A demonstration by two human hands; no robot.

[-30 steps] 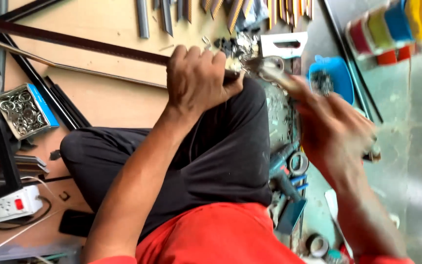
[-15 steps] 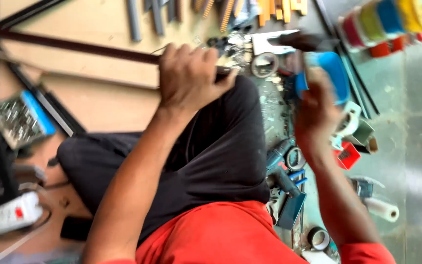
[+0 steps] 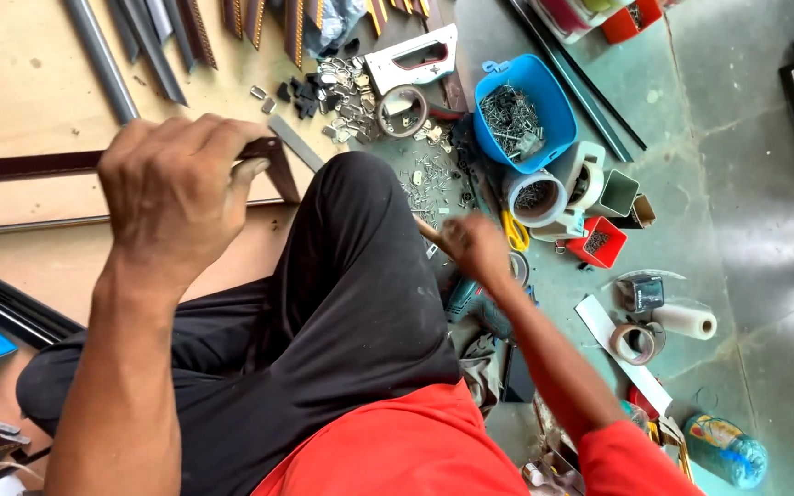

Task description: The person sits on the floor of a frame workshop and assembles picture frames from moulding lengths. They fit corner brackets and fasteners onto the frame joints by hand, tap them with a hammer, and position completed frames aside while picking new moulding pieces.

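Observation:
My left hand (image 3: 172, 193) is clamped over the corner of a dark brown picture-frame moulding (image 3: 20, 165), which lies on a plywood board (image 3: 39, 101) in front of my knee. Its mitred corner piece (image 3: 279, 174) shows just past my fingers. My right hand (image 3: 472, 248) is low beside my right knee, fingers closed around a thin tan wooden handle (image 3: 426, 231). What is on the end of that handle is hidden by the hand. Loose metal staples (image 3: 429, 174) are scattered on the floor just above it.
A blue tub of metal fasteners (image 3: 544, 87), a white staple gun (image 3: 411, 60), tape rolls (image 3: 636, 342), a small red box (image 3: 596, 243), yellow scissors (image 3: 515, 230) and a bottle (image 3: 726, 448) crowd the green floor at right. Moulding strips (image 3: 103, 55) lie at the top left.
My right hand has dropped from near the blue tub to the floor beside my knee. My left hand keeps its grip on the frame.

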